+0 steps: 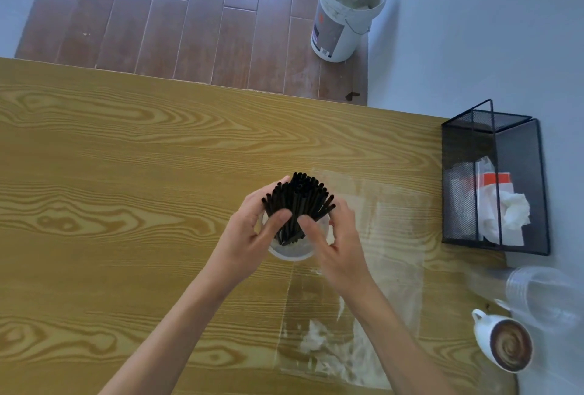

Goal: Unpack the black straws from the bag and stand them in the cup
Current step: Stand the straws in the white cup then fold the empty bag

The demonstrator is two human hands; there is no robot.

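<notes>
A bundle of black straws [297,201] stands upright in a clear plastic cup [292,252] on the wooden table [126,173]. My left hand [249,233] curls round the bundle from the left, thumb across its front. My right hand [335,236] cups it from the right, thumb pressing the straws near the cup's mouth. The straw tops fan outward above my fingers. The clear plastic bag [363,268] lies flat on the table beneath and right of the cup; no straws show inside it.
A black mesh basket [493,179] with crumpled paper stands at the right edge. Stacked clear cups [537,293] lie on their side near a white cup of coffee [502,344]. A white bucket [347,9] stands on the floor beyond the table.
</notes>
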